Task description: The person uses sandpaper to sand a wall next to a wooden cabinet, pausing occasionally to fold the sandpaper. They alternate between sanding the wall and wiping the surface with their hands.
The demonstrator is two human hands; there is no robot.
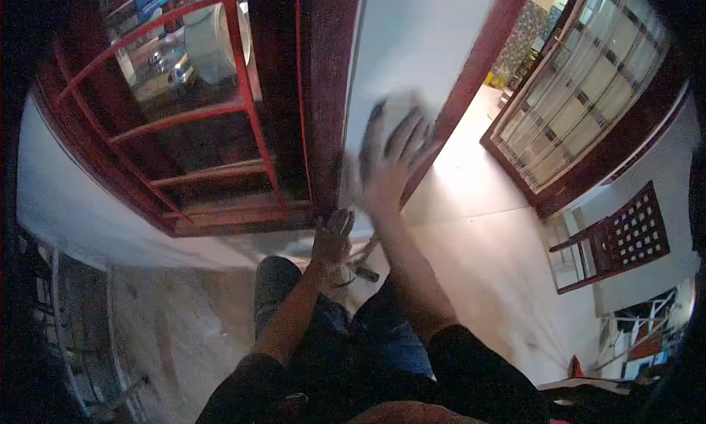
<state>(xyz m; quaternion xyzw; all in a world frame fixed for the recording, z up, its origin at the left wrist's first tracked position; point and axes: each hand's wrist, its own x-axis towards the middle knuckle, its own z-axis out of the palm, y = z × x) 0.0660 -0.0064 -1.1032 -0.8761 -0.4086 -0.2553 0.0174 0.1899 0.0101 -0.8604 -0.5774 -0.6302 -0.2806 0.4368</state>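
Note:
My right hand (390, 166) is raised over the pale wall strip (426, 34) between the red-framed window and the doorway. Its fingers are spread but blurred by motion, and a grey shape beyond them is too smeared to name. Lower down, my left hand (332, 240) is near the bottom of the same strip, beside the window's lower corner, its fingers partly showing. Just right of it, a small dark cylindrical object (365, 272) appears above my legs; what holds it is unclear.
A window with red bars (246, 93) fills the upper left. To the right stand an open door with a curtain (581, 93) and a wooden chair (636, 236) with a lattice back. Metal frames (110, 328) rise at the lower left. Pale floor (485, 240) runs through the doorway.

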